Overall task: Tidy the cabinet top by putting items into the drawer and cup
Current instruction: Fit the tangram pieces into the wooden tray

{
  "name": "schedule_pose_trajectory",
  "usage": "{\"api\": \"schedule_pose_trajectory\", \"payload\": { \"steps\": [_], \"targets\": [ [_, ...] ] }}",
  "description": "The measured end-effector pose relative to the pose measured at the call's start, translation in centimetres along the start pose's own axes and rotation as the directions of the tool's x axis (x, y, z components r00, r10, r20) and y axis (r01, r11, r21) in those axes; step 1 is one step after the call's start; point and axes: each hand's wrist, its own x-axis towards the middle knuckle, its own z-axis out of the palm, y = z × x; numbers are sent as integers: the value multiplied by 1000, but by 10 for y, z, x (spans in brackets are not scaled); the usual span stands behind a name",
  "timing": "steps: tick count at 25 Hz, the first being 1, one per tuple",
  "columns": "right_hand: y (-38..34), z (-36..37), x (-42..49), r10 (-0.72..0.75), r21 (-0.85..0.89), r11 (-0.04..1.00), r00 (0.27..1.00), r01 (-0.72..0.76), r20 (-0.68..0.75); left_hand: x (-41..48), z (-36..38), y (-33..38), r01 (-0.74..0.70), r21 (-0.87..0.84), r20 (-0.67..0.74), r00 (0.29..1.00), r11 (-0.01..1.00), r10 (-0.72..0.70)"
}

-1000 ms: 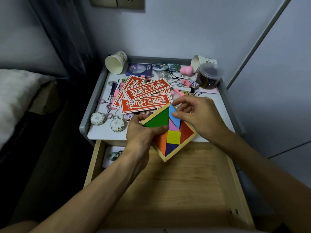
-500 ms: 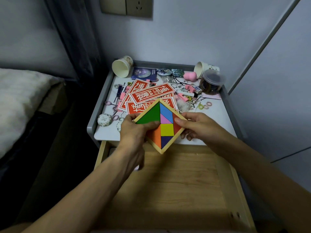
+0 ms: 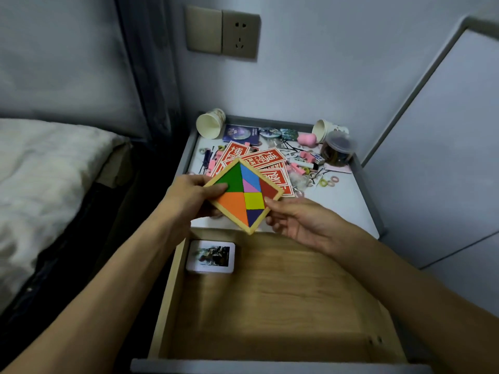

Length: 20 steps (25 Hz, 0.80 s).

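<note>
Just one camera, worn on my head, pointing forward and down. It sits close over the open drawer at the near edge, with the tangram puzzle mid-frame. The cabinet top is beyond, the wall socket far, the bed off left.

This is a bedroom in a home: a bed with rumpled white bedding lies just beside a small bedside cabinet whose wooden drawer stands pulled open. A dark curtain and a wall socket sit behind. The cabinet's top carries personal clutter such as hair ties and tipped paper cups.
</note>
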Motion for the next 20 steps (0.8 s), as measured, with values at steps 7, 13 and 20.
{"api": "schedule_pose_trajectory", "payload": {
  "steps": [7,13,20],
  "targets": [
    [5,12,-8,-46,-329,943,999,42,-2,0,-10,-3,-116,520,9,991,846,131],
    [84,3,-22,191,-580,807,978,-108,84,-3,-20,-34,109,992,-115,988,58,103],
    [163,11,6,411,-534,762,911,-366,-37,-1,-26,-76,106,994,-108,988,-23,-108]
  ]
}}
